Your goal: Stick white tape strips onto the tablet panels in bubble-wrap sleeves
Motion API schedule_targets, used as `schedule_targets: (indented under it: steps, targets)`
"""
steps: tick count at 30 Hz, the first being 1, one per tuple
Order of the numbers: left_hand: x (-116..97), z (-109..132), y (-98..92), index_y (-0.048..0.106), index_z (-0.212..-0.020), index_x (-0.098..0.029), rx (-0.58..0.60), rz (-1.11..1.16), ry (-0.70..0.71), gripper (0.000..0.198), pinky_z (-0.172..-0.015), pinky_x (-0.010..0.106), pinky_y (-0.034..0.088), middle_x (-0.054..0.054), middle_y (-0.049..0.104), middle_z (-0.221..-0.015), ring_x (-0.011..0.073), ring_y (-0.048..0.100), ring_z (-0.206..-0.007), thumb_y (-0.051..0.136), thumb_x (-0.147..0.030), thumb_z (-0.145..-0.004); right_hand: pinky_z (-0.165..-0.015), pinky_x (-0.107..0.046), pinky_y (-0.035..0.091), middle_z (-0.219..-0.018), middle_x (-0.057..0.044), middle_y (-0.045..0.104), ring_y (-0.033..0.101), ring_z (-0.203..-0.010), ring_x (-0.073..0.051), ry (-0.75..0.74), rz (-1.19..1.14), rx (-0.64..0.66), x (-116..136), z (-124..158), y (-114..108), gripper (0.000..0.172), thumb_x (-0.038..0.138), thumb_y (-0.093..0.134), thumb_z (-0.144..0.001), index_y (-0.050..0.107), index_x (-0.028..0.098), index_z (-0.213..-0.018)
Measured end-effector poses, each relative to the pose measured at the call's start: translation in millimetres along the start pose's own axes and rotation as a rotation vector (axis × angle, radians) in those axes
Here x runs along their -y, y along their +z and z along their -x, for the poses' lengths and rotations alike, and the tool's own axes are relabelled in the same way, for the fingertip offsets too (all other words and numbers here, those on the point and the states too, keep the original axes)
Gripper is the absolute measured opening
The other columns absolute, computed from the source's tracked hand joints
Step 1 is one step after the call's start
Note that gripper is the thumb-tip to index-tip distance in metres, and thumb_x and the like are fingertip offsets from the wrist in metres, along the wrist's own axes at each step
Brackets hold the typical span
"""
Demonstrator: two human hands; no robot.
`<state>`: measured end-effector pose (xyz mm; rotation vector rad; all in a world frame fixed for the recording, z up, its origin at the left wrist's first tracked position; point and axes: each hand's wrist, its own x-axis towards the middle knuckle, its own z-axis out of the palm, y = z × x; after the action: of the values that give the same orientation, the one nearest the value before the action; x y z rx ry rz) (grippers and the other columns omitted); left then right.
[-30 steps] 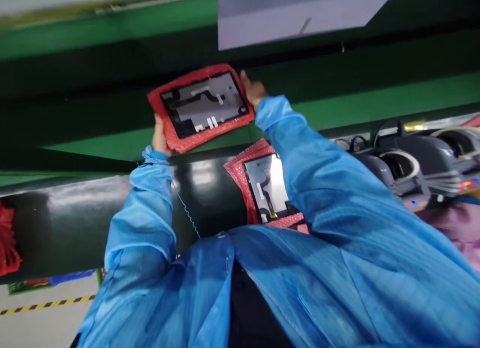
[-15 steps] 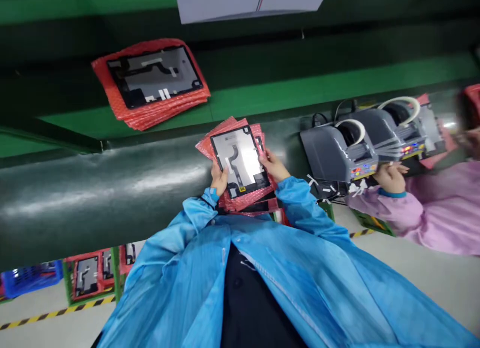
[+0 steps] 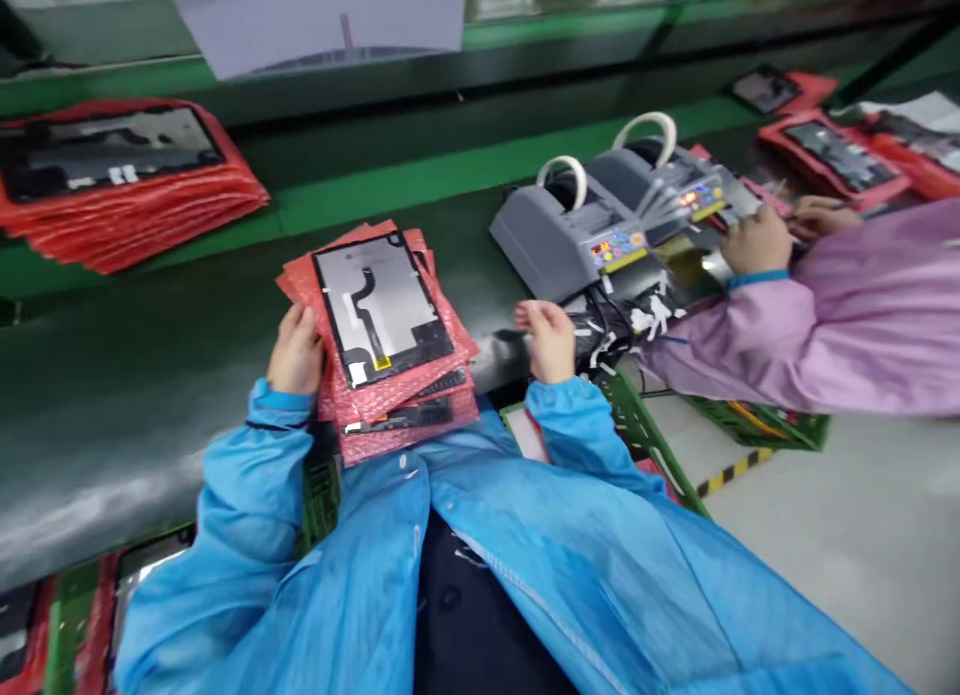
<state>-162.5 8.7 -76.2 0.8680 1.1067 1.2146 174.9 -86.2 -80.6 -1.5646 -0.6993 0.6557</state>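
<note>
thin rectangular black-and-silver panel (image 3: 397, 310), mid-frame, looks fragile; hold its edges. left hand (image 3: 297, 350) shows unclear grip; right hand (image 3: 551, 343) curls closed.

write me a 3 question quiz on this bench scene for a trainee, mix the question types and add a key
1. Multiple choice. The person's right hand is: a) flat on the top panel; b) apart from the near pile, on the side toward the nearer grey machine; c) under the pile.
2. True or false. The top panel of the near pile lies on red bubble wrap.
3. Fill in the blank. The co-worker's sleeve is ____ in colour.

Key: 1 b; 2 true; 3 pinkish purple.
</note>
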Motion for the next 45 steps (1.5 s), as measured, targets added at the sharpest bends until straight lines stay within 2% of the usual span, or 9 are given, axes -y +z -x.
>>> schedule_targets:
  steps: [2,5,9,11,14,16,21,27,45]
  targets:
    - [-6.9,-6.9,-17.9,0.054,-0.13,-0.023,-0.156,-0.179,0.033,0.041,-0.127,0.058,0.032,0.003,0.064,-0.138,0.0324,0.041,-0.15,0.071,-0.031,-0.094,-0.058,-0.024,0.051,-0.067,0.001,0.063,0.058,-0.059,-0.011,0.069,-0.1,-0.246,4.1,-7.1,-42.6,0.04,0.061,0.069,-0.078,0.057,0.023,-0.079]
    - [-24.0,-10.3,-43.8,0.06,-0.123,-0.028,-0.193,-0.532,0.408,0.045,-0.117,0.059,0.045,-0.002,0.067,-0.131,0.0324,0.051,-0.141,0.08,-0.043,-0.086,-0.046,-0.017,0.04,-0.062,0.004,0.06,0.052,-0.051,-0.007,0.19,-0.227,-0.332,16.0,-28.2,-81.0,0.038,0.057,0.069,-0.082,0.055,0.022,-0.078]
    - [-59.7,-1.2,-46.6,0.064,-0.124,-0.025,-0.046,-0.922,0.822,0.041,-0.081,0.049,0.052,0.003,0.07,-0.125,0.0276,0.061,-0.125,0.059,-0.057,-0.099,-0.045,-0.017,0.038,-0.058,0.005,0.059,0.05,-0.049,-0.006,0.226,-0.28,-0.269,30.6,-51.3,-83.2,0.031,0.042,0.072,-0.084,0.055,0.019,-0.073]
    - [-75.5,-0.1,-34.3,0.066,-0.123,-0.018,0.033,-1.098,0.925,0.047,-0.08,0.049,0.048,0.006,0.071,-0.123,0.0262,0.061,-0.126,0.045,-0.057,-0.105,-0.044,-0.018,0.034,-0.053,0.007,0.052,0.044,-0.046,-0.006,0.106,-0.235,-0.336,34.9,-48.8,-75.9,0.028,0.034,0.074,-0.082,0.054,0.02,-0.069]
    - [-83.5,-14.5,-14.6,0.074,-0.11,-0.018,0.223,-1.279,0.995,0.053,-0.101,0.056,0.047,0.005,0.076,-0.114,0.0237,0.064,-0.119,0.04,-0.058,-0.104,-0.045,-0.019,0.032,-0.053,0.007,0.051,0.042,-0.046,-0.007,-0.171,-0.175,-0.332,43.6,-29.1,-59.0,0.03,0.039,0.078,-0.075,0.057,0.019,-0.067]
    - [-76.4,-32.5,-6.6,0.077,-0.107,-0.02,0.391,-1.306,0.992,0.051,-0.109,0.058,0.045,0.007,0.077,-0.115,0.0277,0.062,-0.121,0.04,-0.056,-0.103,-0.046,-0.021,0.034,-0.055,0.005,0.054,0.044,-0.048,-0.008,-0.273,-0.137,-0.144,54.1,-14.6,-37.6,0.033,0.046,0.081,-0.072,0.061,0.019,-0.068]
    - [-40.7,-69.7,1.5,0.075,-0.117,-0.027,0.712,-1.222,0.893,0.041,-0.117,0.063,0.035,0.01,0.072,-0.13,0.0349,0.051,-0.138,0.052,-0.055,-0.098,-0.054,-0.024,0.039,-0.057,0.005,0.053,0.045,-0.052,-0.008,-0.235,0.061,0.482,81.3,-10.4,63.7,0.034,0.049,0.079,-0.077,0.063,0.019,-0.07]
    - [-22.8,-78.8,4.1,0.068,-0.13,-0.035,0.772,-1.239,0.817,0.058,-0.123,0.068,0.017,0.006,0.06,-0.149,0.0401,0.038,-0.146,0.054,-0.075,-0.089,-0.063,-0.026,0.041,-0.059,0.004,0.053,0.048,-0.058,-0.01,-0.15,0.394,0.726,81.6,-37.5,165.1,0.018,0.019,0.069,-0.084,0.061,0.017,-0.068]
    - [-20.1,-78.9,2.7,0.059,-0.143,-0.036,0.815,-1.283,0.807,0.075,-0.122,0.077,0.011,0.003,0.046,-0.161,0.0404,0.033,-0.148,0.034,-0.083,-0.091,-0.096,-0.038,0.052,-0.098,-0.012,0.076,0.07,-0.103,-0.028,-0.279,1.174,0.721,101.2,-21.3,199.2,0.019,0.023,0.056,-0.092,0.072,0.015,-0.086]
